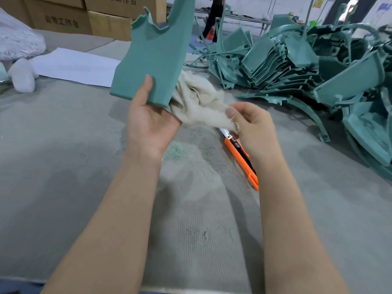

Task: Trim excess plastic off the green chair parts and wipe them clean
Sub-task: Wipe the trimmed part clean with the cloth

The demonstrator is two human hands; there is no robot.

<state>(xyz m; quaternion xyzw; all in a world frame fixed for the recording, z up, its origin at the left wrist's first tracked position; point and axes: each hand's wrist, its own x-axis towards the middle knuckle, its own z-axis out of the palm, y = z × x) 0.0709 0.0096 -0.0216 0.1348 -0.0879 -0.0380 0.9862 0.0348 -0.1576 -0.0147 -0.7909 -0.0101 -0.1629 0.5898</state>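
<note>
Head view only. Landmark: orange knife (241, 158), lying flat on the counter (63, 155), in nobody's grip.

- Left hand (148, 124), up-left of the knife, holds a green chair part (152, 58) upright off the counter. Thumb is on the front face and the fingers are curled behind the lower edge.
- Right hand (252, 128), directly over the knife, has its thumb and fingers pinched on a pale rag (201, 102). The rag bunches up against the back of the part.
- Fine green shavings (180, 149) lie just left of the knife.
- A heap of green parts (318, 71) sits up-right of the knife, well apart.

My read: wipe stage on this piece. Its top edge looks jagged, so trimming may not be finished. The heap suggests most of the job remains, though I can't tell which of those parts are done.
</note>
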